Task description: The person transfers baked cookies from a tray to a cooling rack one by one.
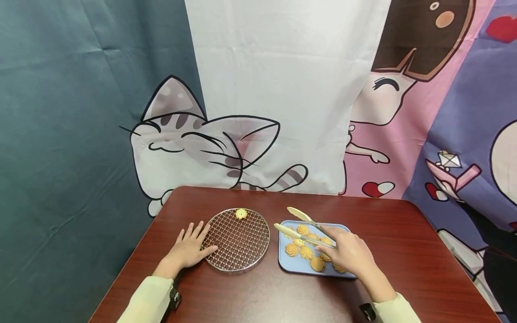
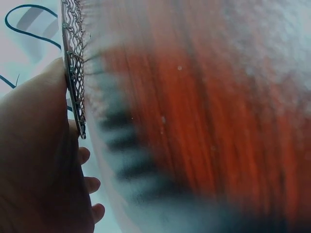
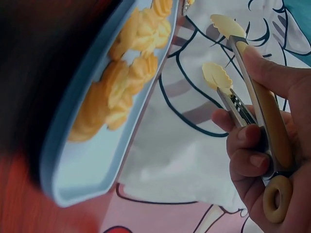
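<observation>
My left hand (image 1: pixel 187 249) lies with its fingers spread at the left edge of a round wire cooling rack (image 1: pixel 238 242); the thumb reaches onto the rim. One piped cookie (image 1: pixel 241 214) sits near the rack's far edge. To the right, a blue tray (image 1: pixel 284 265) holds several golden swirl cookies (image 1: pixel 306 252). My right hand (image 1: pixel 352 252) grips a pair of tongs (image 1: pixel 291 234) above this tray. In the right wrist view, thumb and fingers wrap the tan handles, and the cream tips (image 3: pixel 217 76) are spread apart with nothing between them.
Rack and tray stand on a reddish-brown wooden table (image 1: pixel 246 294), a gap of bare wood between them. Behind the table's far edge hangs a printed cloth (image 1: pixel 291 89) with a cartoon cat. Dark fabric (image 1: pixel 497 264) shows at the far right.
</observation>
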Available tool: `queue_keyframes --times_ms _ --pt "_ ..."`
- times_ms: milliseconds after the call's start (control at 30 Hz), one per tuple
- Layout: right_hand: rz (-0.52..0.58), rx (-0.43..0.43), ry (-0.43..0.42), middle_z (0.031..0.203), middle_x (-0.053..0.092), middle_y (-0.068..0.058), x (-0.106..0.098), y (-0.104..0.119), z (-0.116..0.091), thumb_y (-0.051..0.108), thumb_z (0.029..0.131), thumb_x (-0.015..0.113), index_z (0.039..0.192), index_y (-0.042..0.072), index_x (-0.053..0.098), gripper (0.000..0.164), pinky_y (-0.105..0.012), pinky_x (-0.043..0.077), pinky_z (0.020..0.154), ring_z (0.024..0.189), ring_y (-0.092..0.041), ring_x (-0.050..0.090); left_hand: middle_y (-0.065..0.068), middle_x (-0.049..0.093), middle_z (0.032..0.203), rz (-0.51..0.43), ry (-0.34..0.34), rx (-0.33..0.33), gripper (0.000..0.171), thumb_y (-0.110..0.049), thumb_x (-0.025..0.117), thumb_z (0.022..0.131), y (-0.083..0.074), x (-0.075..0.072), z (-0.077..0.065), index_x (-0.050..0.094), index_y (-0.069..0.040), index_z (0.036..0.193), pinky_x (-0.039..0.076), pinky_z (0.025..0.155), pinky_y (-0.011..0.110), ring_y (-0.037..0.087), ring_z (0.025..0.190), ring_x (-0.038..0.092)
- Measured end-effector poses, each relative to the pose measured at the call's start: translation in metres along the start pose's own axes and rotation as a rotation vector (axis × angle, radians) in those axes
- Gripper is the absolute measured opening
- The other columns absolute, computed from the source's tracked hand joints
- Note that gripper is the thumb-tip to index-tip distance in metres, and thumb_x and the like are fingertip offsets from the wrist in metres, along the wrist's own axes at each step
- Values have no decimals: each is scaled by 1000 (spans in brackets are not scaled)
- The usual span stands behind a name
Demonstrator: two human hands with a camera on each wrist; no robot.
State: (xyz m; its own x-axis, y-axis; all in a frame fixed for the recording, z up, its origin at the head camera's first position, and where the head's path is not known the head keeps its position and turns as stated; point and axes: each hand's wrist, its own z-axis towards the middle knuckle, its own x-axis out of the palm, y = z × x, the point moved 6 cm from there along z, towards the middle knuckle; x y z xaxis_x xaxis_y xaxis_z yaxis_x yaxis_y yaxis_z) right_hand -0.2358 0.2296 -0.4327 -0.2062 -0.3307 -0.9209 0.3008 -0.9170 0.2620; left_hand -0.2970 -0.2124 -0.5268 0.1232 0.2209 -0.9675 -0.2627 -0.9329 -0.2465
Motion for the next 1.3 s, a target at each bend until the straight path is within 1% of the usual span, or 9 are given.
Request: queue_keyframes --times_ms 133,233,533,733,833,967,1167,1233,1300 --pt "-15 -4 -12 119 73 -10 -6 -8 -9 43 80 85 134 15 68 62 -51 55 65 94 -34 73 22 23 165 5 -2 -1 87 -65 50 98 0 -1 -1 31 -6 159 12 118 69 51 151 14" --pt "-17 11 -14 119 73 -13 -9 -14 -17 43 79 85 133 14 69 63 -52 56 67 94 -34 72 22 24 165 6 -1 -4 87 -65 50 98 0 -1 -2 31 -6 159 12 118 69 51 151 14" --pt "1 84 4 122 71 -16 -16 -32 -43 43 79 85 135 13 68 66 -57 56 77 104 -35 70 22 23 165 3 1 -4 87 -64 49 98 -1 -1 -3 30 -6 160 12 118 69 51 151 14" --pt "-7 139 45 122 71 -15 -20 -41 -59 45 79 85 135 13 67 68 -56 56 79 105 -34 69 23 24 165 3 -11 -5 86 -64 50 98 -1 -1 -3 32 -6 159 13 118 69 51 151 15" --pt "-3 154 55 123 71 -16 -22 -47 -67 47 80 84 136 13 67 68 -59 55 80 108 -38 68 22 24 165 2 -15 -4 86 -64 50 98 -1 -1 -3 32 -6 159 13 118 69 51 151 15" --pt "3 176 68 125 70 -15 -27 -55 -76 49 81 82 137 17 66 66 -61 54 80 110 -39 68 23 24 165 -7 -22 2 86 -64 51 98 -1 0 -2 32 -6 159 12 118 69 52 150 15" --pt "8 252 152 129 68 -17 -31 -70 -91 62 80 76 141 20 63 75 -63 53 80 113 -41 65 24 24 164 -15 -28 10 86 -62 51 98 -1 -1 -3 33 -4 158 12 118 69 52 150 15" --pt "0 281 190 129 67 -19 -32 -76 -95 68 80 73 141 19 62 80 -64 52 80 113 -43 64 23 24 164 -16 -34 12 87 -63 51 98 1 1 -2 33 -4 158 12 118 69 52 150 16" --pt "-10 305 214 128 67 -21 -33 -82 -100 69 78 73 140 15 63 84 -64 52 80 112 -44 65 23 24 165 -13 -37 11 87 -64 50 97 4 3 -1 32 -5 159 11 118 69 51 150 15"
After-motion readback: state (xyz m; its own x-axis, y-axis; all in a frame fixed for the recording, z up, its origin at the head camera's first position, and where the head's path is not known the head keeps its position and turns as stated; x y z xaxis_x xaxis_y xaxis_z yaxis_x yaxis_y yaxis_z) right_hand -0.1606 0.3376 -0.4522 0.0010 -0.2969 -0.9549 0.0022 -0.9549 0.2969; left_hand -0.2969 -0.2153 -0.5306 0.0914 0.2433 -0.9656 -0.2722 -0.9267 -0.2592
